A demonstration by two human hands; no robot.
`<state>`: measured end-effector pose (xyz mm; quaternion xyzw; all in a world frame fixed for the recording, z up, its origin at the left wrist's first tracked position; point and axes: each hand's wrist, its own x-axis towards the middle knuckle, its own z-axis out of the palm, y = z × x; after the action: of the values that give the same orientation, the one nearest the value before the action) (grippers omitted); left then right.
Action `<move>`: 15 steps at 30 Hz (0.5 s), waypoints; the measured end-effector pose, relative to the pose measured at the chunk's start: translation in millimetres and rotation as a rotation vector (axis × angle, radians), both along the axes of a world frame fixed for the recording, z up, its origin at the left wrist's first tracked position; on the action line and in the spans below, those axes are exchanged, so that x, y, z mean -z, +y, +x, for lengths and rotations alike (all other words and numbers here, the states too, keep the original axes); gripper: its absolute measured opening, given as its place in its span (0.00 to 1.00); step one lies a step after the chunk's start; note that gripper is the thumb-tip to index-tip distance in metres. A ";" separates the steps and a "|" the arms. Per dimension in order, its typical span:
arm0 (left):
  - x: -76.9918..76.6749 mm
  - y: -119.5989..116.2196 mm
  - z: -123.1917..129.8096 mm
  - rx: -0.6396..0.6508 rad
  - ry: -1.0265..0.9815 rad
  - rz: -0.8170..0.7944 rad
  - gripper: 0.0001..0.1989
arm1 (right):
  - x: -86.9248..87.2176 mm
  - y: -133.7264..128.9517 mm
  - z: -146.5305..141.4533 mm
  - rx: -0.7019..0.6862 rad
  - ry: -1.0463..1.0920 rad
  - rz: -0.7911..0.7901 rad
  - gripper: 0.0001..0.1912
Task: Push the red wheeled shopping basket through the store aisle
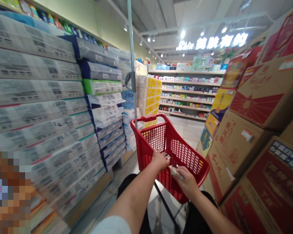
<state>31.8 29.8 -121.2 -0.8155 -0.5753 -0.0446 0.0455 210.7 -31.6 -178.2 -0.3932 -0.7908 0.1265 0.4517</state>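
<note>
A red plastic shopping cart (156, 130) with a tall metal pole (131, 48) stands in front of me, its basket tilted in view. Over the basket's near rim is my left hand (160, 160), palm down, fingers spread a little and nothing seen in them. To its right, my right hand (185, 180) is closed round a small whitish item (176, 173) beside the same rim. What that item is cannot be made out. No goods can be made out inside the basket.
Tall stacks of wrapped paper packs (39, 91) line the left side. Cardboard cartons (244, 139) are piled on the right. Shelves of small boxes (190, 87) stand at the back under a lit sign (212, 41). Pixelation covers the lower left corner.
</note>
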 end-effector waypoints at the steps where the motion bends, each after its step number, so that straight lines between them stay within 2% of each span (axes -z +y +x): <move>1: -0.2 -0.4 0.0 -0.002 0.000 0.000 0.22 | 0.4 0.0 0.3 0.013 0.003 -0.005 0.09; 6: -0.7 -1.5 -0.9 -0.015 -0.003 -0.009 0.23 | -0.2 -1.2 -0.2 -0.107 -0.060 0.054 0.15; 9: -2.4 -3.4 -2.1 -0.014 0.003 -0.030 0.24 | -4.1 -1.5 -2.3 -0.017 0.005 -0.046 0.09; 11: -3.8 -5.3 -2.8 -0.024 -0.004 -0.041 0.24 | -7.1 -2.9 -2.9 -0.008 0.001 -0.064 0.08; 15: -4.7 -8.7 -3.8 -0.040 -0.027 -0.048 0.24 | -9.0 -8.4 -1.3 -0.142 -0.101 0.050 0.16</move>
<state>28.0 21.1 -116.5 -0.8040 -0.5929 -0.0409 0.0188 209.4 -40.0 -169.2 -0.3306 -0.8413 0.1183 0.4109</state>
